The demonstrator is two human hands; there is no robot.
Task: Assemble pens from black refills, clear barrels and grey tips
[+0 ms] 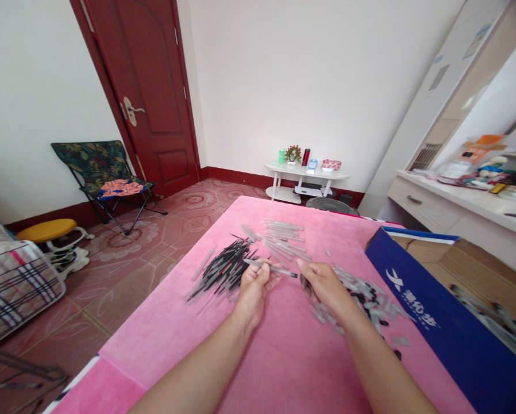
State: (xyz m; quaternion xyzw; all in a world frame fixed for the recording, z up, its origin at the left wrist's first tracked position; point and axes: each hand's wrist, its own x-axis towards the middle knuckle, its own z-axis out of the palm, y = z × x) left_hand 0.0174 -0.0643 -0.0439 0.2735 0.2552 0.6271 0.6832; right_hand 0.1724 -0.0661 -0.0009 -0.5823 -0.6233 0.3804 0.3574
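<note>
My left hand (253,283) is closed around a thin pen (272,268) that sticks out to the right, toward my right hand. My right hand (322,282) rests on the pink cloth (284,351) with its fingers curled down into a heap of small grey and black pen parts (361,299); what it holds is hidden. Left of my left hand lies a pile of black pen refills (223,269). Behind both hands lie several clear pen barrels (279,236).
An open blue cardboard box (417,310) with more pens inside stands at the table's right. A folding chair (105,178), a yellow stool (46,230) and a red door (150,92) are at the left. A small white table (305,175) stands against the far wall, drawers (426,210) at right.
</note>
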